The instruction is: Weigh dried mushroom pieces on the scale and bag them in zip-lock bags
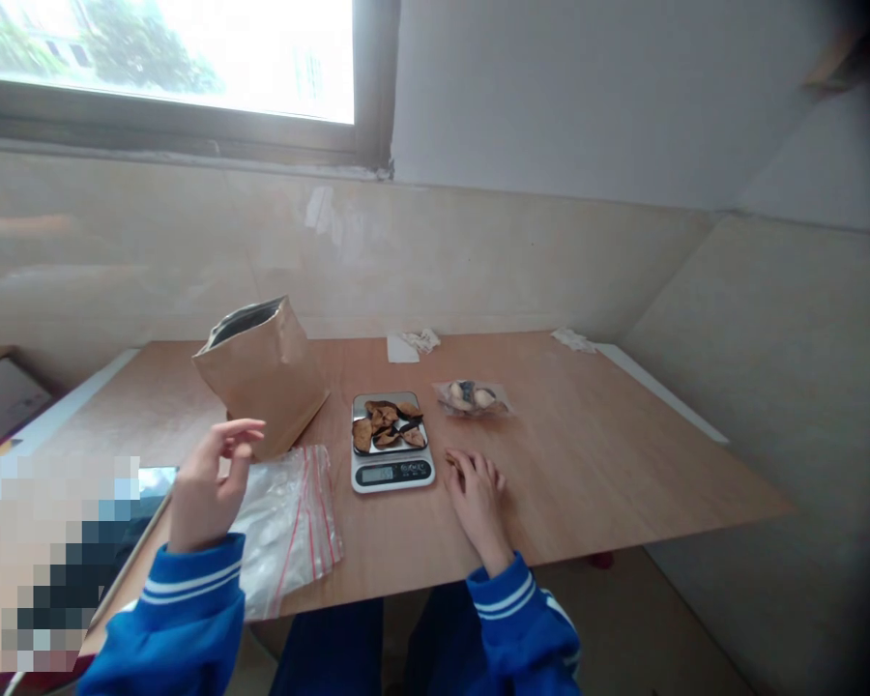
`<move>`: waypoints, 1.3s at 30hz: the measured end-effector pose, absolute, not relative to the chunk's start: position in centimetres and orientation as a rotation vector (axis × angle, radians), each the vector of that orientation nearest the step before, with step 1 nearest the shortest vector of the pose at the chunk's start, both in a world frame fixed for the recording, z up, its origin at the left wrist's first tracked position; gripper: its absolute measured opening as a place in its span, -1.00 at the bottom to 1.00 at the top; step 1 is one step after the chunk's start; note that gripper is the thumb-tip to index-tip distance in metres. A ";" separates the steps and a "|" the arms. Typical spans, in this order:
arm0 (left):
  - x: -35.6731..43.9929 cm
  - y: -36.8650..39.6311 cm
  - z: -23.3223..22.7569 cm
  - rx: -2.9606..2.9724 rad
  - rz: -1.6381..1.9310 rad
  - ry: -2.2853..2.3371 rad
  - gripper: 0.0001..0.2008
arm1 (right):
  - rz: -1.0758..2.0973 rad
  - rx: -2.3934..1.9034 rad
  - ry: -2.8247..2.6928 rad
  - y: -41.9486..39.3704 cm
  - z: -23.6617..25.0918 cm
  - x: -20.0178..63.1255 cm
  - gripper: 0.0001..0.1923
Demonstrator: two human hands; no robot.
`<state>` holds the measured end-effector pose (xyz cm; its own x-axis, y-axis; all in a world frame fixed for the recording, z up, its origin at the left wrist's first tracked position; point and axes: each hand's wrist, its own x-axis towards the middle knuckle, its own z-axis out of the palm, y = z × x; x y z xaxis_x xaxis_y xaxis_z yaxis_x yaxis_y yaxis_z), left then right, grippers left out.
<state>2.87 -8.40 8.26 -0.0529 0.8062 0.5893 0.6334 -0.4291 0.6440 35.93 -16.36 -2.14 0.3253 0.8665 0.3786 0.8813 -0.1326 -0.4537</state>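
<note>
Left hand: my left hand (pixel 207 483) is raised, fingers (pixel 243 430) loosely curled and parted, holding nothing, just beside the tilted brown paper bag (pixel 265 372).
Right hand: my right hand (pixel 478 498) lies flat on the wooden tabletop (pixel 609 454), fingers together, empty.
Scale: the small silver digital scale (pixel 391 440), near the tabletop's front edge between my hands, carries dark brown dried slices (pixel 388 423).
Bags: clear red-striped zip bags (pixel 290 522) lie at the front edge; a filled clear packet (pixel 473 396) sits behind the scale.

I see blue sleeves (pixel 188 609) with white stripes, a tan bag (pixel 265 377), red-lined clear pouches (pixel 290 527), brown slices (pixel 388 423) on a silver scale (pixel 392 471)
</note>
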 end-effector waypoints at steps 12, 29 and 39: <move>1.4 -13.3 -0.7 2.374 0.556 1.571 -0.52 | -0.042 -1.976 -1.506 -16.4 -2.1 35.9 -0.67; 1.0 -13.2 -0.9 2.221 0.746 1.528 -0.50 | -0.199 -2.029 -1.184 -17.5 -0.7 39.4 -0.61; 5.9 -15.8 4.8 2.027 1.258 1.406 -0.68 | 0.810 -1.278 -1.503 -18.3 5.2 24.6 -0.68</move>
